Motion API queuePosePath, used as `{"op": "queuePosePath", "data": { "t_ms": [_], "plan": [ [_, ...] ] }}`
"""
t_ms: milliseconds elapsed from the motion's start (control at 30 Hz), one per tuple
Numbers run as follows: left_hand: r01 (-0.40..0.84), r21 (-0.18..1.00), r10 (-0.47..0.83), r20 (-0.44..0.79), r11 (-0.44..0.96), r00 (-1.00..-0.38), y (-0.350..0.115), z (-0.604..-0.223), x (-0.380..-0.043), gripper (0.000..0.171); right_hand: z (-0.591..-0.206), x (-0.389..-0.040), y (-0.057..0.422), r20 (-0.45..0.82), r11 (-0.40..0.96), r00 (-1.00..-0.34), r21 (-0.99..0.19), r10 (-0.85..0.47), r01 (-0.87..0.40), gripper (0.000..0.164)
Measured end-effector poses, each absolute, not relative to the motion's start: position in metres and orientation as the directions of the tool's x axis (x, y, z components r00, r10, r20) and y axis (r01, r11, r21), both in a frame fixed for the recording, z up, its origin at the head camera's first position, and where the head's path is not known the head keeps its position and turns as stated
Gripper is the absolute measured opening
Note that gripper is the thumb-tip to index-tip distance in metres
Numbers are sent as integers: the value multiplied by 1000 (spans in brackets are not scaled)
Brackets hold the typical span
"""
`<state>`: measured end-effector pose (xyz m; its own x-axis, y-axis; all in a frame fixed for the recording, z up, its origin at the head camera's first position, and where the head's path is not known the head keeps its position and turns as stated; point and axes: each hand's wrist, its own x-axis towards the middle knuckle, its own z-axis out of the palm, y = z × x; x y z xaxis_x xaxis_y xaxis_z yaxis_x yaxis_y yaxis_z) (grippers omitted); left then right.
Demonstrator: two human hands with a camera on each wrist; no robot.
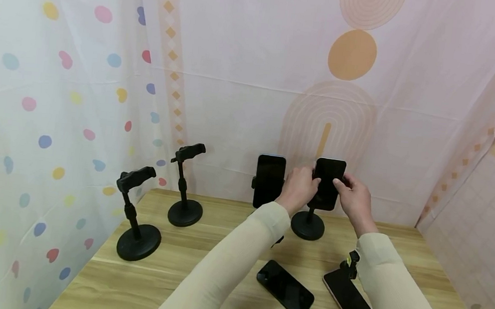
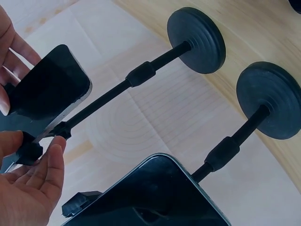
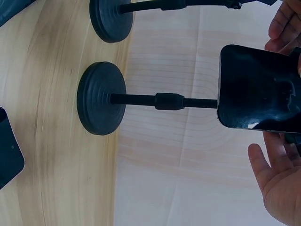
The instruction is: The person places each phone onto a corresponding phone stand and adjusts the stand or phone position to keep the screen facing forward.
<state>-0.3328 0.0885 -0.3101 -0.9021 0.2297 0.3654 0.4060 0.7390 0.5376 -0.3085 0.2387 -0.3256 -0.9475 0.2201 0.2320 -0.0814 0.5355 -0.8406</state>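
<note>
At the back right, a black smartphone sits upright in the clamp of a round-based phone stand. My left hand pinches the clamp at the phone's left edge, thumb in front and fingers behind, as the left wrist view shows closely. On the opposite edge my right hand grips the clamp's other side, its thumb at the phone's front edge and its fingers reaching behind. In the right wrist view, the lower part of the phone juts out between both hands. A second upright phone stands just left of my left hand.
Two black phone stands without phones, one nearer and one farther back, stand on the left of the wooden table. Two phones lie flat in front, one dark and one pale-edged. Patterned curtains hang behind.
</note>
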Motion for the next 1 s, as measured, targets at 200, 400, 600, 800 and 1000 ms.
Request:
{"op": "queuePosePath", "data": {
  "t_ms": [200,400,600,800,1000],
  "plan": [
    [415,513,244,368,751,-897,88,-313,-332,16,-326,-305,240,233,528,-949,-845,212,-89,50],
    [412,525,245,360,745,-900,86,-315,-330,19,-328,-299,241,237,531,-952,-842,193,-102,53],
    [384,556,237,319,737,-918,82,-315,-324,24,-332,-293,244,212,530,-959,-844,186,-84,58],
    [414,579,269,323,703,-908,75,-316,-319,17,-337,-290,244,193,529,-964,-846,183,-69,59],
    [434,552,286,336,712,-897,71,-322,-313,22,-342,-286,244,192,555,-969,-829,157,-75,59]
  ]
}}
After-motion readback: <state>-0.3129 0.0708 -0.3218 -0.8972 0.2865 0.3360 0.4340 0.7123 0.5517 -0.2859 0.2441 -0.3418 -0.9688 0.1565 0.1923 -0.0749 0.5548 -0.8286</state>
